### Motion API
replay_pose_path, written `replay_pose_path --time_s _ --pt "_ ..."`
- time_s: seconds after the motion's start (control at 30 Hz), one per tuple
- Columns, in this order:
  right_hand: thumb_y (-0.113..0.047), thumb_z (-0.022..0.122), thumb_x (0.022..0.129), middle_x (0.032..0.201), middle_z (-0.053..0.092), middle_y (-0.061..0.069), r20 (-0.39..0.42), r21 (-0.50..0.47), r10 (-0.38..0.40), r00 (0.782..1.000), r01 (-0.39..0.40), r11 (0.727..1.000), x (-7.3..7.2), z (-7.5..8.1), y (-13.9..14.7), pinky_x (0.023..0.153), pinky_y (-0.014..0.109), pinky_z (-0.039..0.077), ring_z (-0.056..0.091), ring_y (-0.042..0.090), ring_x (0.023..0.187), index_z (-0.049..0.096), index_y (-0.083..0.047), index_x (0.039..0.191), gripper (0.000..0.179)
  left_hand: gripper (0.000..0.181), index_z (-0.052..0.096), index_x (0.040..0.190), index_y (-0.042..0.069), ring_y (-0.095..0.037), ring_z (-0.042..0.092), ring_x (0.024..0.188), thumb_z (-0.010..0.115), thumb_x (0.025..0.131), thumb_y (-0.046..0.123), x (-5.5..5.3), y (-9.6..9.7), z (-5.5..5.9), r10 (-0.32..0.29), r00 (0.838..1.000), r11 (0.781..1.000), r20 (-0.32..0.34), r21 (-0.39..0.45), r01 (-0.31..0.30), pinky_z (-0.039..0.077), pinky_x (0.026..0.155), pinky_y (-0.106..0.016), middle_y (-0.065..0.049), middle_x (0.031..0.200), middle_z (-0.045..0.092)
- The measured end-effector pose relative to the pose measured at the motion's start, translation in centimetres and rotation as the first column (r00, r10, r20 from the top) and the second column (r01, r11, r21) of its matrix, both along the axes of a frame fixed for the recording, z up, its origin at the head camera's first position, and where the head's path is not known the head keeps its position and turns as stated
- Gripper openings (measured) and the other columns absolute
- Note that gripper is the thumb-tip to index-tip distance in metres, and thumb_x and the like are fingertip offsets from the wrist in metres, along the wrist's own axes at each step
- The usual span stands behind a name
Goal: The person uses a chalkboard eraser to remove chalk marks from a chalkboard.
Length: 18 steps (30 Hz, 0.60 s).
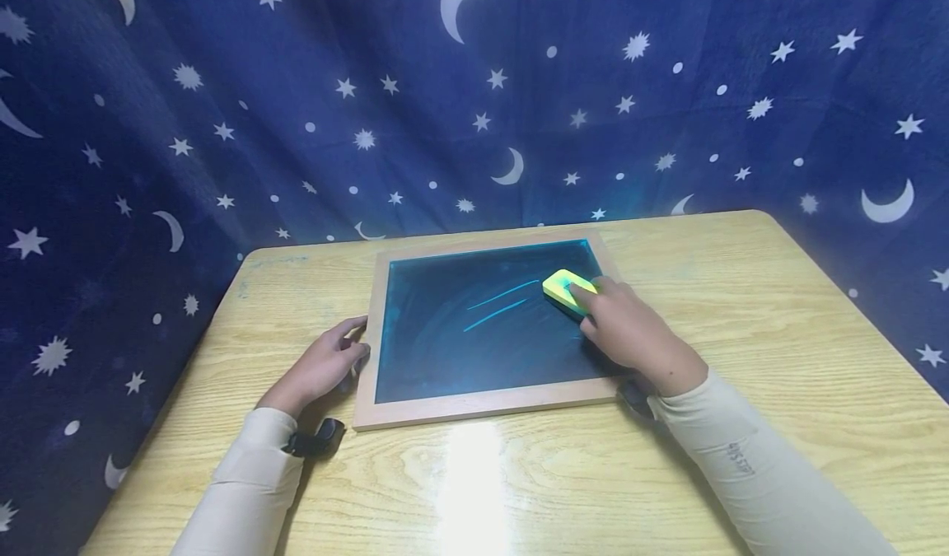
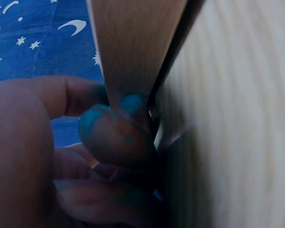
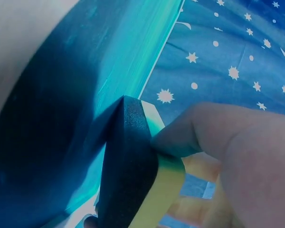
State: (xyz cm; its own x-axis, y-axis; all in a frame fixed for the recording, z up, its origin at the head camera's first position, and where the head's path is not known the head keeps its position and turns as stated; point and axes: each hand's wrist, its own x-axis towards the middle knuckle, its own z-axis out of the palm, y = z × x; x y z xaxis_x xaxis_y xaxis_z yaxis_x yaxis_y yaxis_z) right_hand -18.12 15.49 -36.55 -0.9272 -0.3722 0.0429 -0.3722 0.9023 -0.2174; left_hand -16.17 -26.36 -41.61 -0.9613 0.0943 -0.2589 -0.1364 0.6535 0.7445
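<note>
A wood-framed chalkboard (image 1: 445, 358) lies on the table, with two blue chalk lines (image 1: 495, 315) near its middle and faint blue smears. At the board's right side, my right hand (image 1: 630, 329) grips a chalkboard eraser (image 1: 567, 286) with a yellow top and a dark felt underside. The right wrist view shows the eraser (image 3: 137, 161) tilted, its felt facing the blue-smeared surface (image 3: 133, 52). My left hand (image 1: 322, 366) holds the left edge of the frame. Blue chalk dust marks those fingertips (image 2: 97, 126) against the wooden frame (image 2: 135, 47).
The light wood table (image 1: 400, 490) extends around the board, with blue chalk smudges (image 1: 274, 261) at its far left corner. A dark blue curtain (image 1: 415, 70) with stars and moons hangs behind and on both sides. Dark wrist devices (image 1: 319, 439) sit at both wrists.
</note>
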Motion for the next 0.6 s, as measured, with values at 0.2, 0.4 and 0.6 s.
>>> replay_pose_path --time_s 0.2,0.4,0.6 --pt "-0.009 0.056 0.092 0.134 0.052 0.033 -0.008 0.008 0.0 1.0 0.0 1.0 0.0 -0.1 -0.3 0.097 0.061 0.049 0.056 0.048 0.115 0.052 -0.005 0.145 0.053 0.063 0.027 0.157 0.006 -0.019 0.054 0.055 0.048 0.1 0.021 0.0 -0.1 -0.1 -0.002 1.0 1.0 -0.003 -0.003 0.002 0.051 0.058 -0.036 -0.008 0.081 0.059" --pt "-0.009 0.057 0.093 0.137 0.052 0.031 -0.018 0.008 0.035 0.999 -0.035 0.999 0.1 -0.5 -0.9 0.098 0.06 0.048 0.056 0.048 0.116 0.051 -0.007 0.146 0.054 0.063 0.027 0.157 0.006 -0.019 0.053 0.053 0.048 0.1 0.021 -0.1 -0.1 -0.1 -0.001 1.0 1.0 0.0 0.009 0.001 0.051 0.057 -0.036 -0.006 0.078 0.058" --pt "-0.009 0.057 0.093 0.141 0.051 0.027 -0.011 0.004 0.106 0.994 -0.105 0.994 0.7 -0.8 -1.6 0.099 0.056 0.049 0.056 0.043 0.115 0.05 -0.011 0.148 0.055 0.063 0.027 0.157 0.006 -0.019 0.053 0.054 0.048 0.1 0.021 0.0 -0.1 0.0 -0.004 1.0 1.0 0.005 0.012 0.004 0.05 0.057 -0.036 -0.005 0.076 0.058"
